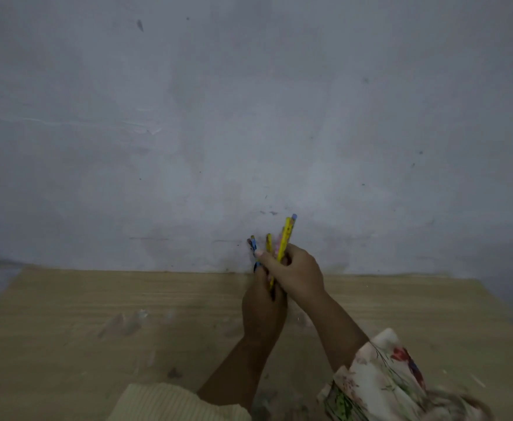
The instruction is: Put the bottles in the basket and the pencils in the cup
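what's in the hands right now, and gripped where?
A bunch of pencils, held upright by both hands: left hand around their lower part, right hand around the middle. Upper ends stick out above the table.

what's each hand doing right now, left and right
Left hand: closed around the lower part of the pencils.
Right hand: closed on the same pencils, higher up.

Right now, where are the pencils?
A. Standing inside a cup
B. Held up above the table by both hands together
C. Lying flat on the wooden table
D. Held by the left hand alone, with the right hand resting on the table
B: the left hand and the right hand both close around the bunch of pencils, which points up in front of the wall above the wooden table; no cup is in view.
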